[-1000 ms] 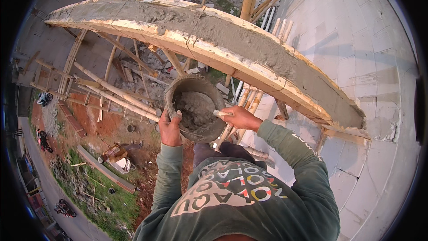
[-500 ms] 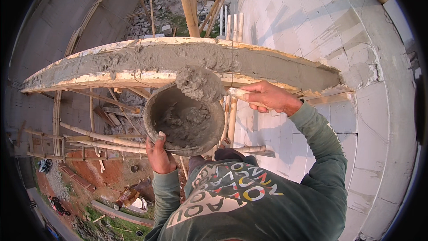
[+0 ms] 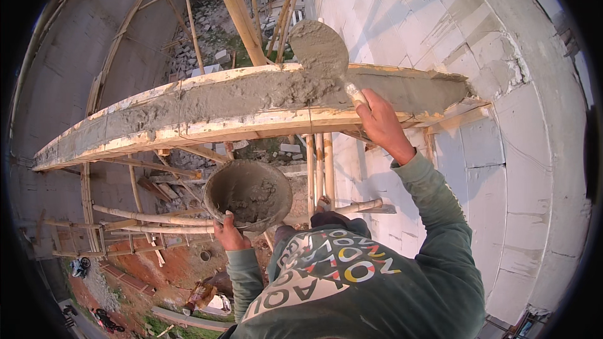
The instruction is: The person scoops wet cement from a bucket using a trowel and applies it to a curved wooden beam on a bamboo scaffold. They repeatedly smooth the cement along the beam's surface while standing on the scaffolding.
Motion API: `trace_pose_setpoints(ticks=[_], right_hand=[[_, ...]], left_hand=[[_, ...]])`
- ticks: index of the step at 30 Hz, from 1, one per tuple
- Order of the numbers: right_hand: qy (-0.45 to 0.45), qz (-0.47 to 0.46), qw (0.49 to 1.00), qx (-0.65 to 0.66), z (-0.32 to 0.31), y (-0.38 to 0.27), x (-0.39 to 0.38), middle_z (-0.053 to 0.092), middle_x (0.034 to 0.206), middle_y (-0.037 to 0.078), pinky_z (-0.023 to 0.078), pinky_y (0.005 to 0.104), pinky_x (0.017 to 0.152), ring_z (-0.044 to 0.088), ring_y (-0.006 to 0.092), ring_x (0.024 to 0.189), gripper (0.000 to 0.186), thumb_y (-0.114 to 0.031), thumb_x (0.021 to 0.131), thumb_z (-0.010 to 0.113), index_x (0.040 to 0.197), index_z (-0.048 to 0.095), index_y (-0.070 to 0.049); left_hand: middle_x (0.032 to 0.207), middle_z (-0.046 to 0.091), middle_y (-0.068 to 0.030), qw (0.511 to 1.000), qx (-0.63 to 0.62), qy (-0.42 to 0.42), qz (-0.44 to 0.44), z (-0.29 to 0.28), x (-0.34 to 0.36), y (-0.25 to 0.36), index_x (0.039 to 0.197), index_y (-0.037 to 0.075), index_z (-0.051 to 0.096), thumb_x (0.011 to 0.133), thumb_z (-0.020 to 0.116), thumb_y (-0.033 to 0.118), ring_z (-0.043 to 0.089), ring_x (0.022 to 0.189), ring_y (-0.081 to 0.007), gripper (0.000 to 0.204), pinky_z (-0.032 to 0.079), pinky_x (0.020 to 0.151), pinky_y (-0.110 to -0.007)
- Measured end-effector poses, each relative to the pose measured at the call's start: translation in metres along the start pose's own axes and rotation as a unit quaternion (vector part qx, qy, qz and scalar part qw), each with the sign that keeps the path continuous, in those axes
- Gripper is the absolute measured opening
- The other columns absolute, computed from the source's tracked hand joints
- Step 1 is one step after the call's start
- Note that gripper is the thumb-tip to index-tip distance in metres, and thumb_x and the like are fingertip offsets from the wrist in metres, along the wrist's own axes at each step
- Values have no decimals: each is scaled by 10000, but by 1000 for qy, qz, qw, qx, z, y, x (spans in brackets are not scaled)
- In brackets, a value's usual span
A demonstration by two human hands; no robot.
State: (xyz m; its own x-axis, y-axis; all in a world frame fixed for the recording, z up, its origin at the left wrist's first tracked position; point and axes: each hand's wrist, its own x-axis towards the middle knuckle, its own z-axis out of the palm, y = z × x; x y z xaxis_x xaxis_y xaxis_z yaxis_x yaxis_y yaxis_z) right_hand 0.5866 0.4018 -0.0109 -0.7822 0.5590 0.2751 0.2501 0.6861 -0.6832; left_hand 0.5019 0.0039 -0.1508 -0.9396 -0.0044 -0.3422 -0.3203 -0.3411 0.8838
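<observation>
My left hand point(image 3: 230, 233) is closed on the near left rim of a round bucket point(image 3: 281, 196), its thumb over the edge. Wet grey mortar point(image 3: 256, 201) lies inside the bucket. My right hand point(image 3: 381, 124) grips the wooden handle of a trowel point(image 3: 320, 47). The trowel's rounded blade is coated with mortar and stands raised over the far board of a long timber form point(image 3: 245, 127). Mortar point(image 3: 220, 95) fills the channel between the form's boards, with a rough heap point(image 3: 311, 86) just below the blade.
A light block wall point(image 3: 414, 19) rises on the right, where the form ends. Bamboo poles point(image 3: 235, 12) stand beyond the form, and others point(image 3: 157, 221) run below on the left. Far below lie rubble point(image 3: 220, 56) and red soil point(image 3: 182, 270). One foot point(image 3: 323, 204) rests near a bamboo pole.
The trowel has moved from above the bucket up and away, over the form; the lump on it is gone and a heap lies below. The bucket has dropped lower, away from the form.
</observation>
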Motion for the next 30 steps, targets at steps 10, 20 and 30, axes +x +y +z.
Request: trace_pose_setpoints(ticks=[10, 20, 30], right_hand=[[-167, 310, 664, 660, 120, -20, 15, 521, 807, 33, 447, 272, 469, 492, 116, 585, 229, -272, 971, 522, 956, 521, -43], [-79, 321, 681, 653, 16, 20, -34, 505, 786, 11, 409, 202, 415, 479, 69, 539, 341, -317, 999, 465, 1146, 520, -14], [-196, 329, 831, 403, -25, 46, -49, 513, 724, -12, 402, 227, 392, 471, 50, 487, 287, -305, 965, 539, 1035, 541, -26]], left_hand=[[1195, 573, -137, 992, 78, 95, -25, -47, 28, -4, 1273, -14, 477, 791, 563, 28, 600, 1011, -269, 491, 504, 867, -396], [1121, 588, -162, 990, 82, 110, -37, -66, 32, 2, 1195, -32, 497, 779, 580, 47, 623, 943, -290, 432, 541, 797, -415], [1084, 603, -151, 987, 80, 129, -51, -88, 48, -4, 1150, -17, 528, 737, 605, 42, 632, 904, -302, 424, 565, 771, -423]])
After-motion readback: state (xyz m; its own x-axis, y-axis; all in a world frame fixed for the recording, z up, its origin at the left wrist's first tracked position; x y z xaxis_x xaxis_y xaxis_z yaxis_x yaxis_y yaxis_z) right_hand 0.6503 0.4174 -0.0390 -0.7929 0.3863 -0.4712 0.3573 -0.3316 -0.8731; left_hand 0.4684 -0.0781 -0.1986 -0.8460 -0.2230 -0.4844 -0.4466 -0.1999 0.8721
